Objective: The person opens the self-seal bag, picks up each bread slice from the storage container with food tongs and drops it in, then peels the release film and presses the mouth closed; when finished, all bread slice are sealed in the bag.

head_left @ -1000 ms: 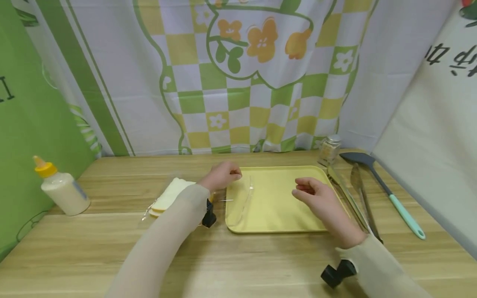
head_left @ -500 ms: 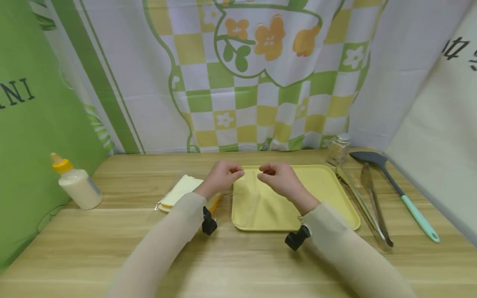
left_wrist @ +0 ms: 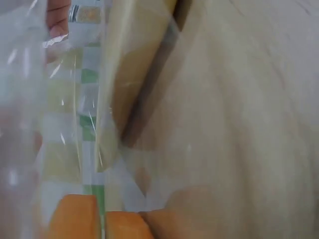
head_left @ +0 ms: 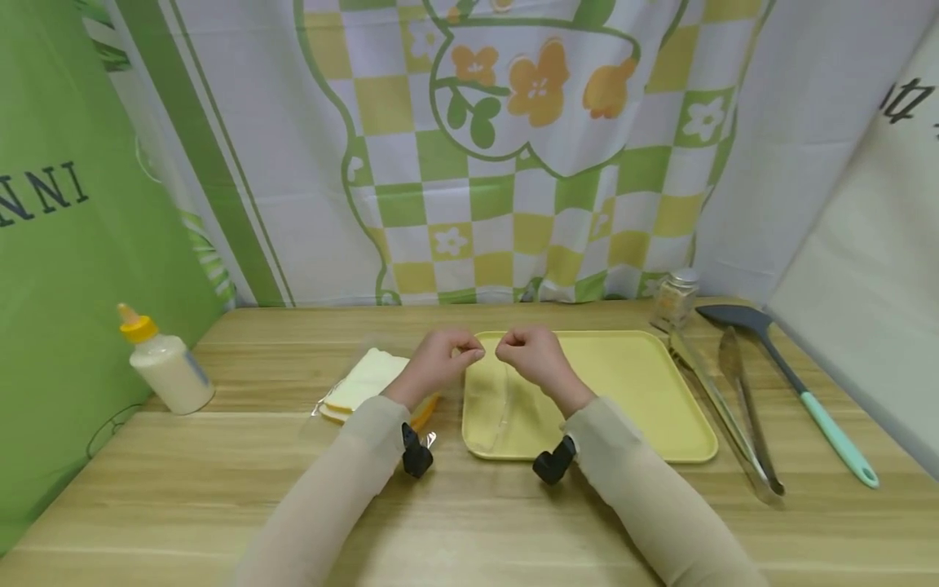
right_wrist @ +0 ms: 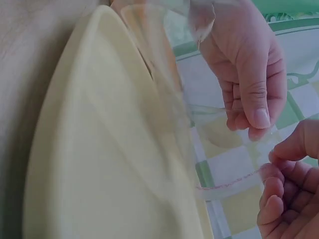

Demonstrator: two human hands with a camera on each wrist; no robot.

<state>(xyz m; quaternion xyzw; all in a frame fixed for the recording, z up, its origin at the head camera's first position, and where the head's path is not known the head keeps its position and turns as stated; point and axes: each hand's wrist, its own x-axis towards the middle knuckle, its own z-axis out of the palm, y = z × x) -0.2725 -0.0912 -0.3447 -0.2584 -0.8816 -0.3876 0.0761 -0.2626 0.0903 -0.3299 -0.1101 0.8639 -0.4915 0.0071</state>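
Clear plastic hangs below 2 grips: L hand, R hand.

Bread slices lie left of a tray on the tabletop, tongs and then a turner to its right. A bottle stands left of the slices, a jar by the tray's far right corner before a curtain. A plastic bag hangs above the tray's left end.
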